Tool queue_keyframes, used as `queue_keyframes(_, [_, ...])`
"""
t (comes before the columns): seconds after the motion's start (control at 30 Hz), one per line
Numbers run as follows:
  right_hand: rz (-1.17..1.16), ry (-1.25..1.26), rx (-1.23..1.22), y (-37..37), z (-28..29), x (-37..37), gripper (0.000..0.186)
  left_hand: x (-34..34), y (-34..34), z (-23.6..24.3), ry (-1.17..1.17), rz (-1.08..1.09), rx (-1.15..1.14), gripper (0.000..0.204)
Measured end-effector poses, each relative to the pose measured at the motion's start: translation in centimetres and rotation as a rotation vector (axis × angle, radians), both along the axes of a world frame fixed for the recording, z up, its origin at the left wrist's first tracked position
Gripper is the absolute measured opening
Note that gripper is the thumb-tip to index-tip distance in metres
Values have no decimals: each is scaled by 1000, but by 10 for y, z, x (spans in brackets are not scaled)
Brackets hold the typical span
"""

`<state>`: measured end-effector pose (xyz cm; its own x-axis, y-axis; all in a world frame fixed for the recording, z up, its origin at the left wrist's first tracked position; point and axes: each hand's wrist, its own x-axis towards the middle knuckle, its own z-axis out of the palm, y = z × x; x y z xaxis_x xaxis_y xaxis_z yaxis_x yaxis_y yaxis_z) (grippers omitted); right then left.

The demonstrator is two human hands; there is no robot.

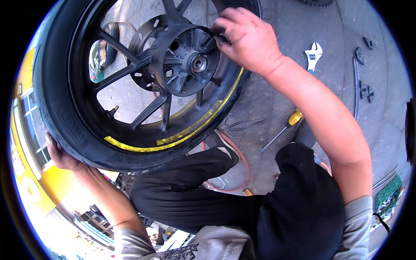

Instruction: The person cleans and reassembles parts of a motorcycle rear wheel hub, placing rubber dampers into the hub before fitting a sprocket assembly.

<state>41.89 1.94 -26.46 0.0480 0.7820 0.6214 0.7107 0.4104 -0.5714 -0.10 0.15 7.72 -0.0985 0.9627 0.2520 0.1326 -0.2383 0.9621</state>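
Note:
A black motorcycle wheel (pixel 123 78) with its tyre (pixel 65 125) stands tilted in front of me, resting near my knee. Yellow stripes mark its rim. My left hand (pixel 63 154) supports the tyre's outer side at the lower left, thumb up along the tread. At the upper right edge of the round hub (pixel 184 65), my right hand (pixel 247 41) has its fingers pinched together. Something thin and dark seems to lie between them, but I cannot make out what. A bearing (pixel 199 64) shows in the hub's centre, and a slotted brake disc (pixel 141 47) sits behind it.
On the grey floor to the right lie an adjustable wrench (pixel 313 52), a yellow-handled screwdriver (pixel 295 118), scissors (pixel 236 125), a long bar (pixel 356 86) and several small black parts (pixel 366 92). A reddish hose (pixel 245 169) curves between my legs. A sprocket edge (pixel 316 2) shows at the top.

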Motion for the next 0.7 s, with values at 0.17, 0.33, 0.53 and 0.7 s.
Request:
queue_keyframes(0.17, [101, 589, -592, -12, 36, -19, 36, 64, -6, -26, 138, 108, 9, 71])
queue_keyframes(0.33, [115, 793, -1026, -9, 75, -19, 41, 102, 1, -19, 338, -24, -25, 68])
queue_keyframes(0.53, [23, 797, -1255, 26, 87, -23, 49, 102, 9, -15, 427, -219, 127, 66])
queue_keyframes(0.7, [-175, 930, -1094, 18, 75, -49, 37, 102, 6, -14, 250, -294, 56, 65])
